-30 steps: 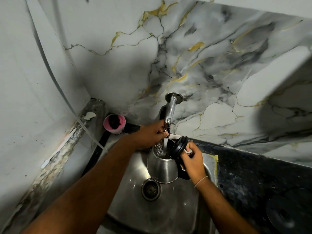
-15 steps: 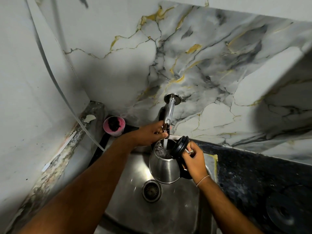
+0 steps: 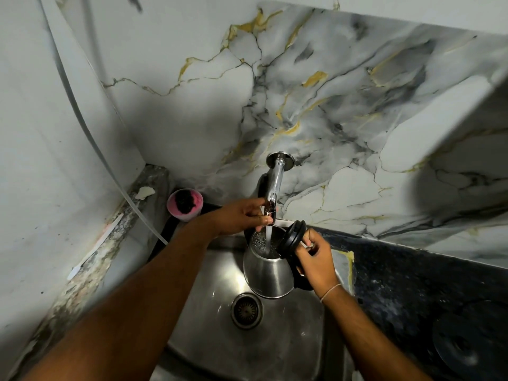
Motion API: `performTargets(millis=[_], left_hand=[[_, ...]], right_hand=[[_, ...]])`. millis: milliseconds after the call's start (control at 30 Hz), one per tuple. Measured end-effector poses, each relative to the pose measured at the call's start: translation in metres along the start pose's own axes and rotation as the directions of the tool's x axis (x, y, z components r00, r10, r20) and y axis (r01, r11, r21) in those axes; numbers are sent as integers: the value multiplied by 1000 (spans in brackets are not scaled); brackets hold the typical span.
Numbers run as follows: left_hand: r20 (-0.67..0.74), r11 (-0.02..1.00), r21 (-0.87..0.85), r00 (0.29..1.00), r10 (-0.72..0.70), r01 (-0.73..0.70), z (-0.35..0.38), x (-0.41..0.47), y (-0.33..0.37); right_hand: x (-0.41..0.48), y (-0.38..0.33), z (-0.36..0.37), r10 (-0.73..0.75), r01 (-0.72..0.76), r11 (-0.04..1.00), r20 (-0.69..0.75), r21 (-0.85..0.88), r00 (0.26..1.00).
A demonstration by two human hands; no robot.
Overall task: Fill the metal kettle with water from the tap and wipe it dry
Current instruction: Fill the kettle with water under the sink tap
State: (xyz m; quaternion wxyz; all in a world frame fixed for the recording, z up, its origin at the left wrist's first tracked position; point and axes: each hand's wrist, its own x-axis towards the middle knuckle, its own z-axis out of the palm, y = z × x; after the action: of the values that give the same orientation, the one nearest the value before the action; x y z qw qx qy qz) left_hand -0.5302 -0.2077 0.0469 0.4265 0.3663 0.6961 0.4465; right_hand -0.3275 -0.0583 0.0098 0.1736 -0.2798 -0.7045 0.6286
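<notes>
The metal kettle [image 3: 268,276] hangs over the steel sink [image 3: 297,342], its black lid [image 3: 291,239] flipped open to the right. My right hand [image 3: 316,264] grips the kettle's black handle on its right side. A chrome tap [image 3: 275,185] comes out of the marble wall, and a stream of water [image 3: 268,240] runs from it into the kettle's open mouth. My left hand [image 3: 242,218] holds the tap's lower end, fingers closed around it just above the kettle. Water bubbles inside the kettle.
The sink drain [image 3: 246,310] lies below the kettle. A pink cup [image 3: 184,204] with something dark inside stands at the back left corner. A white hose [image 3: 90,133] runs down the left wall. Dark countertop [image 3: 412,284] lies to the right, with a round black base [image 3: 467,342] on it.
Both hands keep their grips and the water keeps running into the kettle. Nothing else has visibly moved.
</notes>
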Motion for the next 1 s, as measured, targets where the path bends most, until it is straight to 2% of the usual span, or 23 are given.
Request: performTargets(millis=[333,400,533,633,733,867,1000], left_hand=[[-66,1000,-22,998,0,-1,1,0,-4],[-105,999,-32,994,-18,14,2,0,-3],[-257,995,76,965,-47,68,8,1,3],[-445,981,135,893,-66,140,21,1,14],[-587,918,299,808,-37,259,39,-1,27],[-692,870,351,722,-9,347,59,-1,27],[-759,855,370,649,53,363,81,-11,25]], right_hand=[[2,0,-2,-20,20,1000,19,-1,1000],[2,0,-2,-16,16,1000,22,3,1000],[1,-2,-2,-21,21,1000,15,-3,1000],[0,-1,-1,-16,16,1000,10,13,1000],[0,-1,-2,-20,20,1000,7,-5,1000],[-2,-2,-4,-21,21,1000,-4,-6,1000],[-16,-3,-15,-9,11,999,-39,47,999]])
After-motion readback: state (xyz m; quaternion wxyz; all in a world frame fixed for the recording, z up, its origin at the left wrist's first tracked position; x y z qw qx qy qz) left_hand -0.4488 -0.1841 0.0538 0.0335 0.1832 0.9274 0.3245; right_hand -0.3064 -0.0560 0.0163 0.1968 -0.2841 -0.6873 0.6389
